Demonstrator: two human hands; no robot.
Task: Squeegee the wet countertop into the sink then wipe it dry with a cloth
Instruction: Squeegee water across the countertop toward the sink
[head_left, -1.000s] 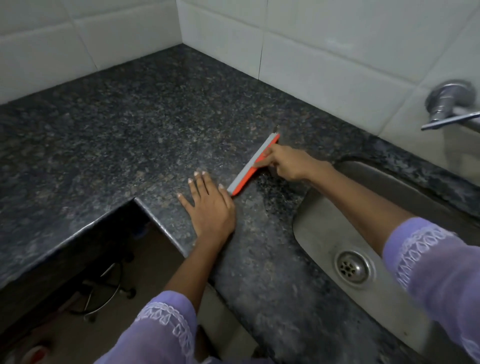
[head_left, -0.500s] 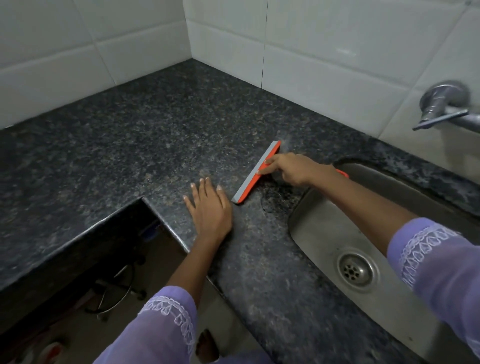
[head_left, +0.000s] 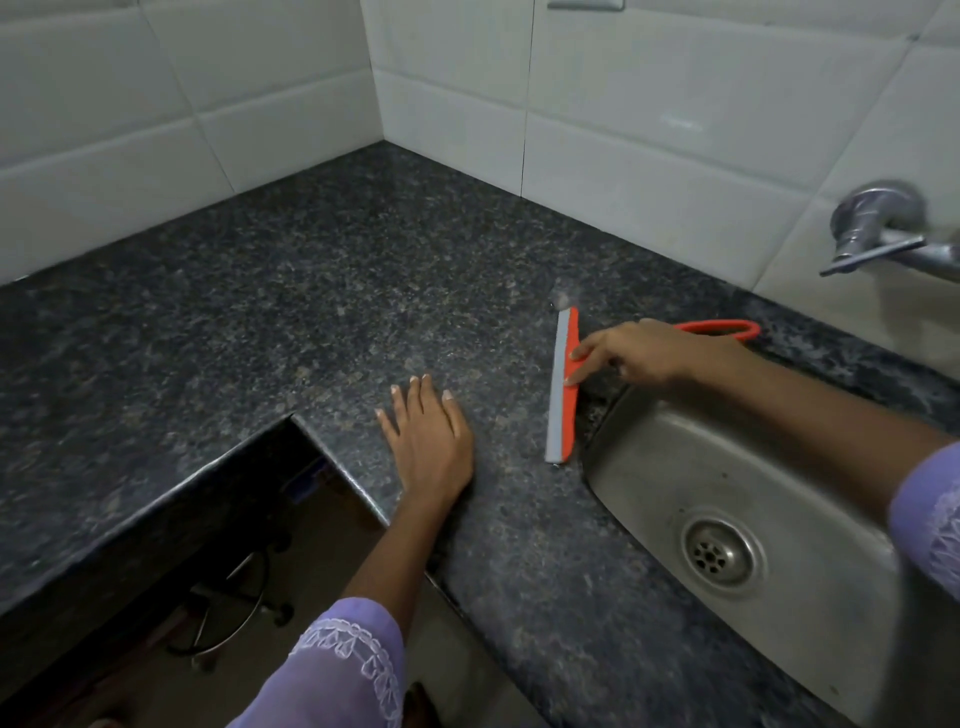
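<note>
- The right hand (head_left: 644, 358) holds the orange squeegee (head_left: 563, 384): its fingers are curled over the handle close behind the blade, and the fingertips press on the orange back.
- The left hand (head_left: 428, 436) lies flat on the dark granite surface (head_left: 311, 312), fingers straight and a little spread, holding nothing. It has stayed at the same place near the cut-out corner.
- Within the last second the blade has swung and travelled to the right. Before, it lay slanted just beside the left hand; now it stands almost parallel to the left rim of the sink (head_left: 727, 467), and its near end is just beside that rim.
- The loop end of the handle now shows behind the right wrist, over the far rim.
- My judgement: this stroke is nearly finished, and the water in front of the blade should fall into the basin with a short further pull.
- Whether a wet film remains behind the blade I cannot tell, because the stone is dark and speckled.
- No cloth is in view, so the drying step is not yet begun.
</note>
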